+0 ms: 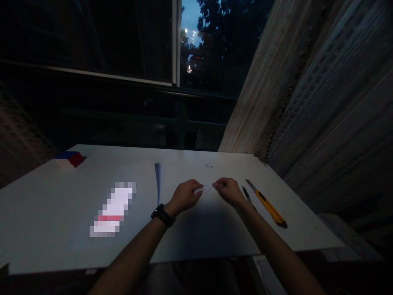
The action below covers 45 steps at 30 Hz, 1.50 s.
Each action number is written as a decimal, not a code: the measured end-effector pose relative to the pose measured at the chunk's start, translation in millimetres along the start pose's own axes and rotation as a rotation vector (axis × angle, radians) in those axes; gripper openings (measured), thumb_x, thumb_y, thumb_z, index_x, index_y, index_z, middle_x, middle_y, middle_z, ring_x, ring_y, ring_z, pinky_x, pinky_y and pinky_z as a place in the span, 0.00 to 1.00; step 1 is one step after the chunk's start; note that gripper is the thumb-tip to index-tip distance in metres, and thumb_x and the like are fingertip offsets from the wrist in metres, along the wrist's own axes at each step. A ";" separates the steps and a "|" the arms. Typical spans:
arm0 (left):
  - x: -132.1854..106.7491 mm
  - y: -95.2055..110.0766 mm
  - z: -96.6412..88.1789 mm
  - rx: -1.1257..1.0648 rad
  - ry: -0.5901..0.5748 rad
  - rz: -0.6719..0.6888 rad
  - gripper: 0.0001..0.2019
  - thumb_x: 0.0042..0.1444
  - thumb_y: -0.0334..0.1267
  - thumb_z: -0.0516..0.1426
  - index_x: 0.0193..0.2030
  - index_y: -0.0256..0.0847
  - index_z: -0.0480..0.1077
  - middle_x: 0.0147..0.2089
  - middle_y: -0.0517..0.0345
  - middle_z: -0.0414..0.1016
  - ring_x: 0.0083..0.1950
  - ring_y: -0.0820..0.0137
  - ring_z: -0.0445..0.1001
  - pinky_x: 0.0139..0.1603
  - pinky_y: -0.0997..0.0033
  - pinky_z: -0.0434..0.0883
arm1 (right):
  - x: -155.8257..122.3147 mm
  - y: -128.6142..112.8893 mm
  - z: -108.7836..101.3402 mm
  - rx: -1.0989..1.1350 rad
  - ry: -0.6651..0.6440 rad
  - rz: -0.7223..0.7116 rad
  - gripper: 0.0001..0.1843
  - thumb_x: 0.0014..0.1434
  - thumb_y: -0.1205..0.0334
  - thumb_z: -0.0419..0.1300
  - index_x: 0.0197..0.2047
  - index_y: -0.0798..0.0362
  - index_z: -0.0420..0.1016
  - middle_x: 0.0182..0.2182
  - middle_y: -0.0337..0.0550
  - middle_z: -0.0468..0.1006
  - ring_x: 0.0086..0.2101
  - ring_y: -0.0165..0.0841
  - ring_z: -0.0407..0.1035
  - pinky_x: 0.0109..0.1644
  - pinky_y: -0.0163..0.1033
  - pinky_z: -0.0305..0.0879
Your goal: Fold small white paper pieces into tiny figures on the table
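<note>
My left hand [186, 194], with a black watch on its wrist, pinches one end of a small white piece of paper [208, 188] with thumb and fingers. My right hand [229, 190] is closed in a pinch at the other end of that piece. The paper's edge looks uneven, and the dim light hides its detail. Just beyond lies another small scrap [209, 166] with dark marks. To the right of my right hand are a dark pen [247, 194], partly hidden by my forearm, and a yellow utility knife [268, 207] with its blade out.
A folded sheet of paper [158, 182] stands left of my left hand on the white table [184, 159]. Further left lies a bright, pixelated rectangle [113, 207]. A cube-like block [70, 159] in blue, red and white sits far left. Curtains [254, 86] hang beside the window.
</note>
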<state>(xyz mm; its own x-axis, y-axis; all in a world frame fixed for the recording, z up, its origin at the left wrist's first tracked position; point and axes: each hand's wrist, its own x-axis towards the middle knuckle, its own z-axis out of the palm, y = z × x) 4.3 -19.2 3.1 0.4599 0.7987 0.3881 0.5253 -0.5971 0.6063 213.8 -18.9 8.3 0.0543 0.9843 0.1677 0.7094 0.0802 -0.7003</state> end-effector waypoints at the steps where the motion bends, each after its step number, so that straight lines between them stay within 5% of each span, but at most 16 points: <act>1: -1.6 2.8 0.4 0.058 -0.020 0.077 0.14 0.53 0.37 0.53 0.46 0.42 0.72 0.46 0.52 0.73 0.44 0.67 0.70 0.47 0.68 0.65 | -2.6 -0.5 3.4 0.010 0.015 0.007 0.13 0.49 0.54 0.57 0.28 0.55 0.77 0.24 0.44 0.77 0.26 0.33 0.69 0.31 0.35 0.60; 7: -5.4 6.8 1.7 0.281 -0.128 0.240 0.15 0.57 0.36 0.49 0.50 0.42 0.68 0.49 0.52 0.70 0.46 0.67 0.67 0.47 0.66 0.65 | -6.7 2.7 17.1 0.039 0.041 -0.008 0.14 0.48 0.52 0.58 0.29 0.54 0.76 0.24 0.43 0.77 0.26 0.33 0.70 0.31 0.35 0.60; 19: -4.8 5.1 5.6 0.308 -0.141 0.270 0.14 0.59 0.35 0.47 0.47 0.41 0.70 0.50 0.51 0.70 0.44 0.67 0.67 0.44 0.66 0.65 | -3.9 0.1 14.7 -0.019 -0.016 0.055 0.09 0.45 0.56 0.61 0.27 0.52 0.77 0.22 0.41 0.76 0.25 0.31 0.69 0.28 0.34 0.58; 36: -4.8 3.2 7.3 0.328 -0.150 0.250 0.14 0.58 0.36 0.48 0.46 0.41 0.70 0.51 0.50 0.68 0.44 0.66 0.67 0.44 0.65 0.66 | 3.8 -0.5 10.6 -0.028 -0.089 0.058 0.07 0.42 0.60 0.62 0.25 0.54 0.76 0.20 0.40 0.74 0.23 0.29 0.66 0.26 0.33 0.56; 40: -3.6 1.9 7.1 0.266 -0.072 0.190 0.14 0.57 0.35 0.49 0.48 0.40 0.68 0.47 0.51 0.71 0.45 0.68 0.68 0.46 0.67 0.66 | 3.9 6.8 9.2 0.054 -0.078 0.049 0.13 0.46 0.54 0.60 0.31 0.55 0.76 0.22 0.40 0.74 0.24 0.30 0.66 0.28 0.33 0.58; 45: -2.4 -1.3 5.1 0.265 0.030 0.053 0.14 0.58 0.34 0.47 0.45 0.38 0.70 0.42 0.50 0.72 0.43 0.68 0.70 0.46 0.67 0.67 | -1.7 0.2 15.5 -0.131 -0.078 -0.021 0.18 0.42 0.50 0.64 0.34 0.52 0.76 0.31 0.44 0.75 0.32 0.33 0.67 0.35 0.36 0.59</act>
<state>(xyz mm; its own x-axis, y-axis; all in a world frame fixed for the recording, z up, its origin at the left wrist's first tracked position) 6.2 -20.7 -2.1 0.4720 0.7656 0.4371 0.6723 -0.6333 0.3833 203.0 -18.1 -2.9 -0.0131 0.9923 0.1233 0.7957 0.0850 -0.5997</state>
